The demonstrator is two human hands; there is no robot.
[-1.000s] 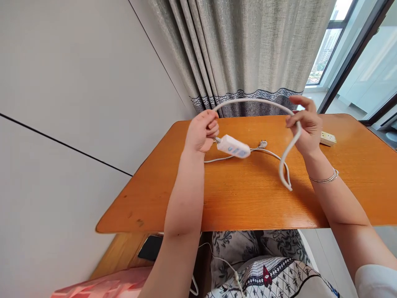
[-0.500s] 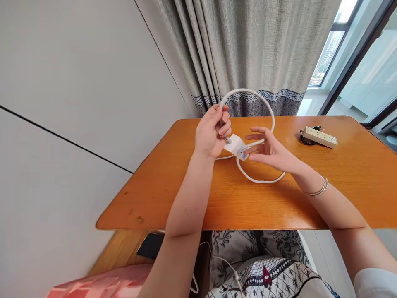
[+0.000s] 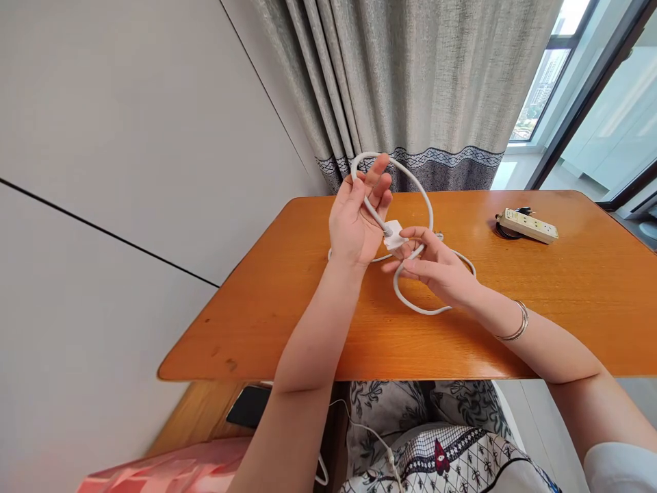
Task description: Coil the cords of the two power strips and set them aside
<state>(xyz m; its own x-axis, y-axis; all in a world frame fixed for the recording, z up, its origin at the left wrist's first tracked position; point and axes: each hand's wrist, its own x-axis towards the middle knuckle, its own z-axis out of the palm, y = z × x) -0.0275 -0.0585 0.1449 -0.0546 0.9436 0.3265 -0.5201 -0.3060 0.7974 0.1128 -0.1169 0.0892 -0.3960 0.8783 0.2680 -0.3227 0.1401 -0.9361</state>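
Observation:
A thick white power cord (image 3: pixel 427 205) loops above the table and runs into a small white block (image 3: pixel 394 234), most of which the right hand hides. My left hand (image 3: pixel 359 216) has its thumb pressed on the cord close to the block, palm turned up and the other fingers loosely raised. From the other side, my right hand (image 3: pixel 428 263) pinches the cord between thumb and fingers, its fingertips against the block. A lower coil of the cord hangs below that hand. Behind it, what looks like the metal-pronged plug (image 3: pixel 440 236) shows only in part.
On the wooden table (image 3: pixel 277 308), a cream power strip (image 3: pixel 528 224) with a black cord lies at the right. A grey curtain (image 3: pixel 436 89) hangs behind the far edge, and a pale wall stands at the left. Below the near edge is a dark phone-like object (image 3: pixel 249 407).
My right hand has moved left and closed on the cord near the block. My left hand's fingers have loosened and turned palm up, and the loop has shifted left.

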